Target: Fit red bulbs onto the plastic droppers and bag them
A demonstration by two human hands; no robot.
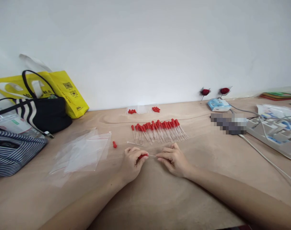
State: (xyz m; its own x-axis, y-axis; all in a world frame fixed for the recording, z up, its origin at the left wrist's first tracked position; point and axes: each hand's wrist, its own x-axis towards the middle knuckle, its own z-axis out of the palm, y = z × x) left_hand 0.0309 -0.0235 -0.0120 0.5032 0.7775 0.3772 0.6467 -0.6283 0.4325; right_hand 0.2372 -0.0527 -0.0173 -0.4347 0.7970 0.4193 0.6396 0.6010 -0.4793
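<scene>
My left hand (133,161) pinches a red rubber bulb (143,156) near the middle of the wooden table (145,198). A thin clear tube (152,156) runs from the bulb to the fingertips of my right hand (172,159), which are closed on it. How far the tube sits inside the bulb is hidden by my fingers. Just beyond my hands lies a row of clear tubes with red bulbs (158,130). One bare tube (135,143) rests behind my left hand, and a loose red bulb (114,144) lies to its left.
Clear plastic bags (84,153) lie at the left, near a striped pouch (16,153), a black bag (48,113) and a yellow bag (74,95). More red bulbs (156,109) sit near the wall. A power strip (272,137), cables and a blue packet (218,104) are at the right.
</scene>
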